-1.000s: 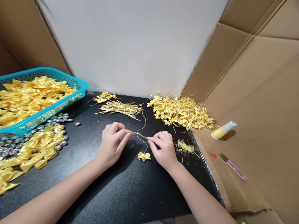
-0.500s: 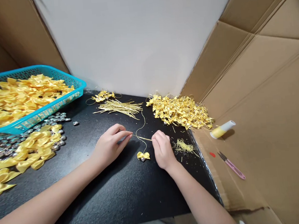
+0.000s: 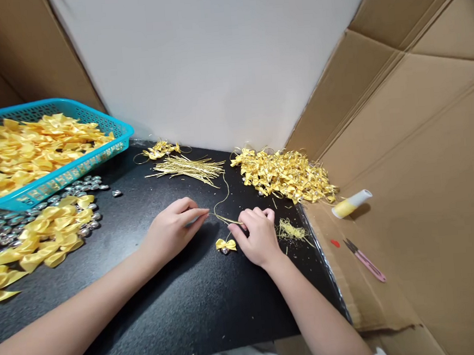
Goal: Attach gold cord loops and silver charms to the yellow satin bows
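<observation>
My left hand pinches one end of a thin gold cord with thumb and forefinger. My right hand is closed round the same cord a little to the right. Between the hands, on the black table, lies a small yellow bow with a silver bell under it, hanging from the cord. The cord's far end loops up toward a bundle of cut gold cords.
A teal basket of yellow bows stands at the back left, with loose bows and silver bells before it. A heap of finished bows lies at the back right. Cord scraps, a lighter and pink snips lie near cardboard.
My right hand has turned and curled its fingers round the cord, shifting slightly left toward the bow. The left hand keeps its pinch almost in place.
</observation>
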`<control>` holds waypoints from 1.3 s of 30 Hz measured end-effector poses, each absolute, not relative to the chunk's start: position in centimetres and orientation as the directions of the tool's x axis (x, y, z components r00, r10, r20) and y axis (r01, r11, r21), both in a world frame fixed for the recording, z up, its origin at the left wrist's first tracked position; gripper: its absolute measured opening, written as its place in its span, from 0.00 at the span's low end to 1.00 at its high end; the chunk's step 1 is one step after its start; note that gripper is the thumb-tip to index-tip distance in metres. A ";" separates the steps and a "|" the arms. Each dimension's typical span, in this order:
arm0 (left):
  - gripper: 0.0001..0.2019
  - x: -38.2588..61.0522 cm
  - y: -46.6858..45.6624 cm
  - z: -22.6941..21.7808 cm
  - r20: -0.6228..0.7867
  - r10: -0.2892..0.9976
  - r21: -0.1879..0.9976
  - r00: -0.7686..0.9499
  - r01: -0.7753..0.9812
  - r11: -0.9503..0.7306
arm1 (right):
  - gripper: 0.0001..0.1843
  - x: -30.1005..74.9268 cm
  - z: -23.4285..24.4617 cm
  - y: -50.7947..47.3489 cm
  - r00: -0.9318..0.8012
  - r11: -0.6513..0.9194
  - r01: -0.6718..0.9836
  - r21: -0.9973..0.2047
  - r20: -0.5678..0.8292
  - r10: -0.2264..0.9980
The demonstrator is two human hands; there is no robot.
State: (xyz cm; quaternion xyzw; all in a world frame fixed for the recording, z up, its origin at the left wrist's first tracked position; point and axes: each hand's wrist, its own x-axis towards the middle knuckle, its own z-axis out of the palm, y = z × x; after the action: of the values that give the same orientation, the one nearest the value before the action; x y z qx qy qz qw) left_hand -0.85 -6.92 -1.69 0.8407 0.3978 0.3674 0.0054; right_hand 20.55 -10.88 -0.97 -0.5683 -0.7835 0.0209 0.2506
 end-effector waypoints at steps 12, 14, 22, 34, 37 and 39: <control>0.12 -0.4 -7.6 -1.8 0.544 0.739 0.390 0.398 0.660 -0.642 | 0.12 20.2 -1.9 -11.0 -0.180 0.309 0.900 -0.306 0.385 0.905; 0.12 -0.2 -7.8 -1.8 0.521 0.761 0.409 0.387 0.669 -0.620 | 0.13 20.0 -2.1 -11.1 -0.177 0.308 0.890 -0.337 0.369 0.913; 0.10 0.6 -8.6 -1.2 0.412 0.858 0.558 0.307 0.659 -0.504 | 0.10 19.6 -2.4 -11.0 -0.071 0.291 0.824 -0.487 0.421 0.904; 0.14 1.0 -8.8 -1.4 0.216 0.955 0.749 0.201 0.594 -0.294 | 0.08 18.8 -1.5 -11.7 -0.034 0.265 0.517 -0.814 0.289 0.957; 0.17 1.2 -9.1 -1.4 0.190 0.961 0.792 0.202 0.546 -0.272 | 0.07 18.3 -1.4 -12.0 -0.027 0.177 0.366 -0.914 0.180 0.983; 0.19 1.4 -9.3 -1.4 0.164 0.960 0.829 0.225 0.497 -0.258 | 0.06 17.9 -1.5 -12.1 -0.021 0.122 0.265 -0.956 0.121 0.992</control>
State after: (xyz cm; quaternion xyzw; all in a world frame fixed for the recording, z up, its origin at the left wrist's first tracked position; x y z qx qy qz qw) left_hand 1.43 -9.34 -1.43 0.7105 0.5127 0.3528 0.3285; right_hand 17.93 -12.12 -1.53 -0.5298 -0.5935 0.3980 0.4569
